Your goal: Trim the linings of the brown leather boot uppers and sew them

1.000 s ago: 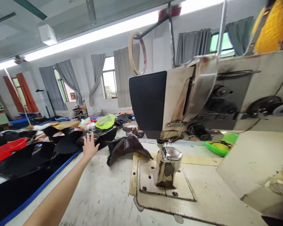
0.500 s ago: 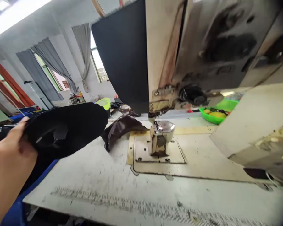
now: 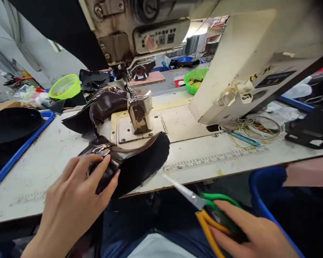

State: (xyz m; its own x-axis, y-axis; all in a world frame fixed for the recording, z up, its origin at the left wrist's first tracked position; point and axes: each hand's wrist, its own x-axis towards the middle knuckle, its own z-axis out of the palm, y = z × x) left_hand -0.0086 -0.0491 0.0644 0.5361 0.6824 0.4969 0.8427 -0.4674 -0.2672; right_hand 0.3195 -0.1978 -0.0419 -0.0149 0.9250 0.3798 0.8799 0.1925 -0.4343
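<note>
Blue tray (image 3: 20,154): far left, on the white table (image 3: 40,168), with black pieces (image 3: 12,125) inside.
Yellow-green sieve (image 3: 66,87): tilted, towards the back, among dark scraps.
Left hand (image 3: 78,190): palm down, index finger and thumb apart, tips on the leather piece (image 3: 142,166); whether it grips or only rests, I cannot tell.
Other leather piece (image 3: 110,102): dark brown, arched, behind the first, close against the machine's post (image 3: 140,116).
Leather piece: at the table's front edge, in front of the post, black inner face showing; a gold buckle (image 3: 103,147) lies by the fingers.
Scissors (image 3: 187,193): green and yellow handles, blades aimed left, tip near the leather's edge.
Green bowl (image 3: 189,88): at the back, holding yellow things.
Right hand (image 3: 247,229): wrapped around the scissors' handles.
Sewing machine (image 3: 234,61): cream, stained, looming over the table.
Blue snips (image 3: 244,138): beside loosely coiled cord (image 3: 274,130).
Blue bin (image 3: 261,190): lower right, below the tabletop.
</note>
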